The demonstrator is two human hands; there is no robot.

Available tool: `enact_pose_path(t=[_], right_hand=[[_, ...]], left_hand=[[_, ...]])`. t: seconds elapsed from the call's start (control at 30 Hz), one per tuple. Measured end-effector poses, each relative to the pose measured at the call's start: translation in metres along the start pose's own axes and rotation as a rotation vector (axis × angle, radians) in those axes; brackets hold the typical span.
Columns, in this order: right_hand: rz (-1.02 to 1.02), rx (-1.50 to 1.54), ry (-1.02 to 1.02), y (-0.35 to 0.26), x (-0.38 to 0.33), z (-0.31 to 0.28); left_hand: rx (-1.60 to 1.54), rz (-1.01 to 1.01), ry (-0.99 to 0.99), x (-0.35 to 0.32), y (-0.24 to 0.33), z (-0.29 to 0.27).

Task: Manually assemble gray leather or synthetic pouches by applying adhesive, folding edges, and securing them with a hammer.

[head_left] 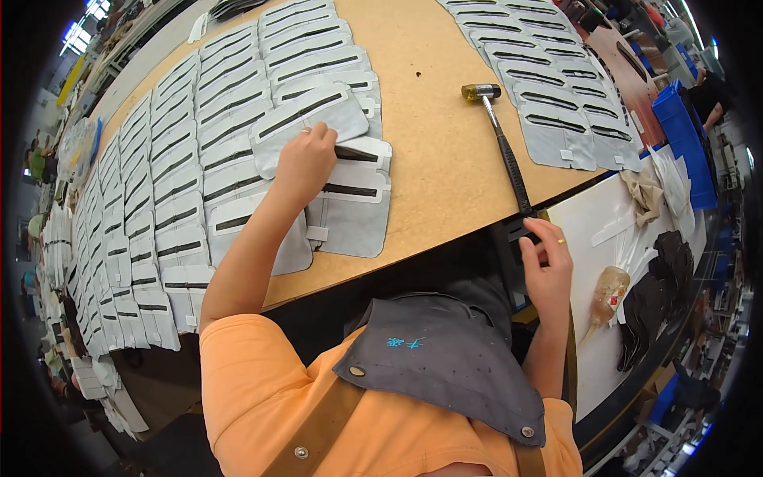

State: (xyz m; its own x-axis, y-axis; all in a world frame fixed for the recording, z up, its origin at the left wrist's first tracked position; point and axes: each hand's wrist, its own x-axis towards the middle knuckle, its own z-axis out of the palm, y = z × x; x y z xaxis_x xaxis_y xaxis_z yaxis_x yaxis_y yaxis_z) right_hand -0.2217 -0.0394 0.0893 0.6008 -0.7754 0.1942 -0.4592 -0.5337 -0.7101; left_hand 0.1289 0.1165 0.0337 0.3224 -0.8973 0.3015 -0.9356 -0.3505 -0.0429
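Note:
My left hand (308, 163) has its fingertips closed on the edge of a grey leather-like panel (346, 118) with a black zipper strip in a pale frame. That panel lies askew over rows of similar overlapping grey panels (175, 163). Below the hand, another grey panel (358, 222) extends toward the table's near edge. My right hand (548, 258) is at the table edge, thumb and index finger apart and the other fingers loosely curled, with nothing visible in it. Just beyond its fingertips is the black handle end of a mallet (509, 163), whose head is yellow and black.
The tan tabletop (421, 135) runs between the left rows and a second group of grey panels (556, 87) at the far right. A white side table (588, 374) holds a glue-stained bottle (609, 290), dark pieces (660, 294) and a beige cloth (642, 195). A blue bin (683, 143) stands beyond.

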Motion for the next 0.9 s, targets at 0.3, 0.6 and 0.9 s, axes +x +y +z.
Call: enact_pose_path(t=[0.3, 0.6, 0.9], right_hand=[[-0.059, 0.337, -0.221, -0.006, 0.038, 0.060], [0.001, 0.563, -0.488, -0.058, 0.049, 0.135], [-0.061, 0.436, -0.485, -0.053, 0.120, 0.162]], left_hand=[[-0.464, -0.280, 0.341, 0.014, 0.022, -0.020], [-0.615, -0.192, -0.021, 0.023, 0.026, -0.020], [-0.448, -0.291, 0.345, 0.029, -0.026, -0.036]])
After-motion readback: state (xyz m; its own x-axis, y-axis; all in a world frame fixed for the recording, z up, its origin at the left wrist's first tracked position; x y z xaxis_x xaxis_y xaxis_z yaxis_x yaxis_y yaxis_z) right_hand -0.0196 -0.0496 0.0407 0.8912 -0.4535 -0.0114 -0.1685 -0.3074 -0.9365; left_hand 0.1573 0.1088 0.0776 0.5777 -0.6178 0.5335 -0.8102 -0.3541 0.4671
